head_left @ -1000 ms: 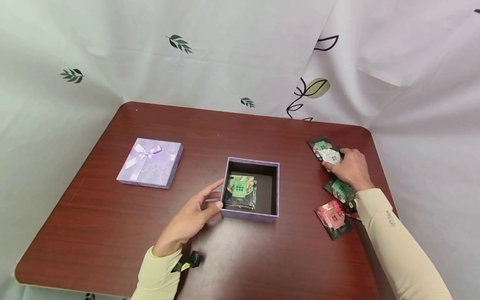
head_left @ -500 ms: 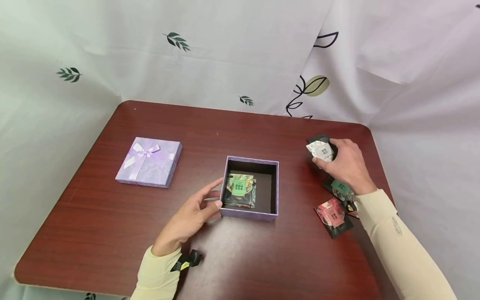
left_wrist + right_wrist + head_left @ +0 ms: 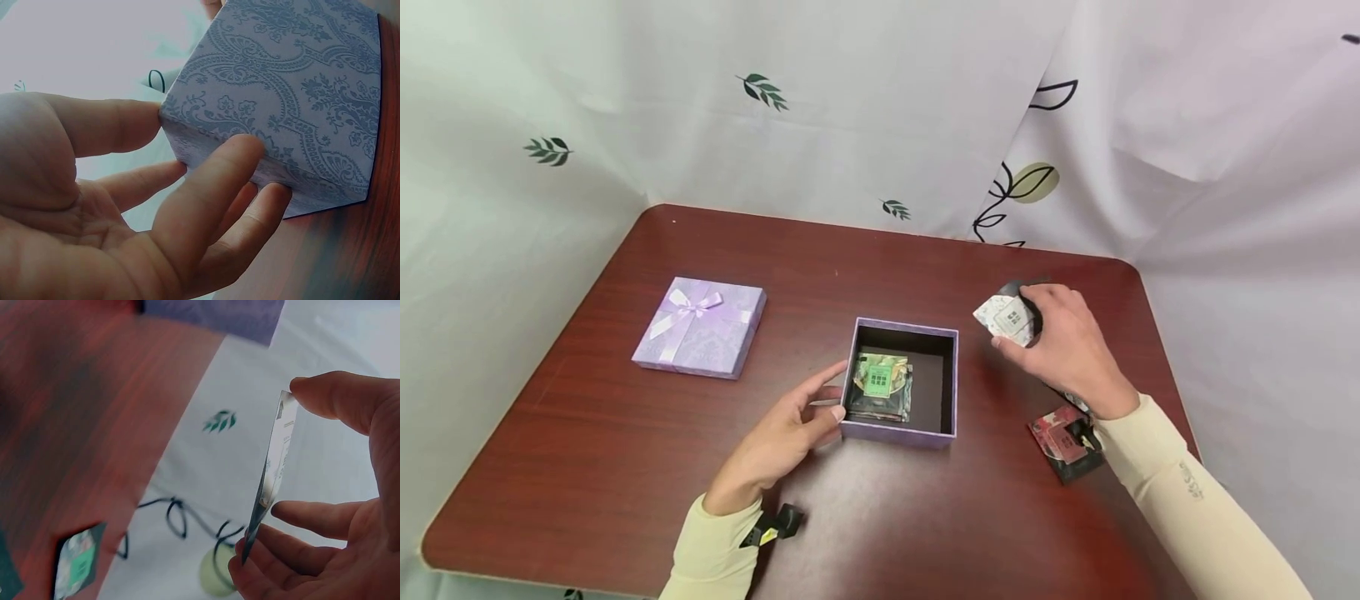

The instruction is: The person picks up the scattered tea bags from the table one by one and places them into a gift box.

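My right hand (image 3: pixel 1067 350) holds a white tea sachet (image 3: pixel 1006 320) above the table, to the right of the open purple box (image 3: pixel 895 433). In the right wrist view the sachet (image 3: pixel 273 465) is seen nearly edge-on, between the thumb and fingers. Spread fingers of my left hand (image 3: pixel 782 437) touch the box's left side near its front corner. The left wrist view shows them against the patterned wall (image 3: pixel 275 87). Inside the box, on its left half, lies a green-labelled tea sachet (image 3: pixel 880 381) on top of others.
A purple lid (image 3: pixel 700 323) with a ribbon bow sits at the left on the brown table (image 3: pixel 587 467). A red sachet (image 3: pixel 1051 429) lies at the right, partly under my wrist. A green-labelled sachet (image 3: pixel 78 569) is also on the table. A leaf-patterned curtain (image 3: pixel 850 108) surrounds it.
My right hand has picked up the white tea sachet from the right-hand group and carried it left toward the box. My left hand has stayed at the box.
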`<state>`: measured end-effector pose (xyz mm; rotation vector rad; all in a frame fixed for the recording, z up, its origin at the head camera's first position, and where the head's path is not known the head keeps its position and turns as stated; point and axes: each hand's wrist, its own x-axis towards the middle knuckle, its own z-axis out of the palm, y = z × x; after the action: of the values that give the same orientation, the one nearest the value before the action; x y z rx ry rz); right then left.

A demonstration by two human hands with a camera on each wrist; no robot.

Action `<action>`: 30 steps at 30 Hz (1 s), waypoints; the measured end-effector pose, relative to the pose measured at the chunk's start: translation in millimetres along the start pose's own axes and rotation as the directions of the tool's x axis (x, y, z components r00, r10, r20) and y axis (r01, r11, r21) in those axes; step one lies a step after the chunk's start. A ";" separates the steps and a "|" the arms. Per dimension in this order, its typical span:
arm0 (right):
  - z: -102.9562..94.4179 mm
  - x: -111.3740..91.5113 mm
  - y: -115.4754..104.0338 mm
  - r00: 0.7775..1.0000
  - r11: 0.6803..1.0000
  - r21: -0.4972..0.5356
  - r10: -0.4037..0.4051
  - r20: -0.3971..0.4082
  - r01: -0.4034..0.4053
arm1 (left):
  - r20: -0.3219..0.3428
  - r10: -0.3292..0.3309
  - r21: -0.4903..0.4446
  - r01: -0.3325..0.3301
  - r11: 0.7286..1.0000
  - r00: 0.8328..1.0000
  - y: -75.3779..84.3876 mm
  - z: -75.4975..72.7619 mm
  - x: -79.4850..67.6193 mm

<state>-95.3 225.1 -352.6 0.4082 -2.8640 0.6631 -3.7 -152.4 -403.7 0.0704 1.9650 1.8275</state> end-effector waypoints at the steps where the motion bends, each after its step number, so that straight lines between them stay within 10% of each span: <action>1: 1.7 -0.9 -4.2 1.000 1.000 -0.002 -0.018 -0.001 0.018 | 0.002 -0.001 0.000 0.001 1.000 1.000 -0.2 0.0 -0.2; 13: 13.4 -2.9 -57.9 0.975 0.978 -0.005 -0.210 0.078 0.211 | 0.005 0.006 -0.014 -0.006 1.000 1.000 -0.6 0.3 -1.0; 30: 61.2 5.4 -106.5 0.841 0.874 0.003 -0.468 0.272 0.486 | 0.010 0.008 -0.034 -0.008 0.999 1.000 0.2 -0.2 -0.9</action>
<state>-74.8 104.3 -362.6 1.2367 -2.8214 0.4405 -3.0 -152.9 -403.3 0.0768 1.9293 1.8616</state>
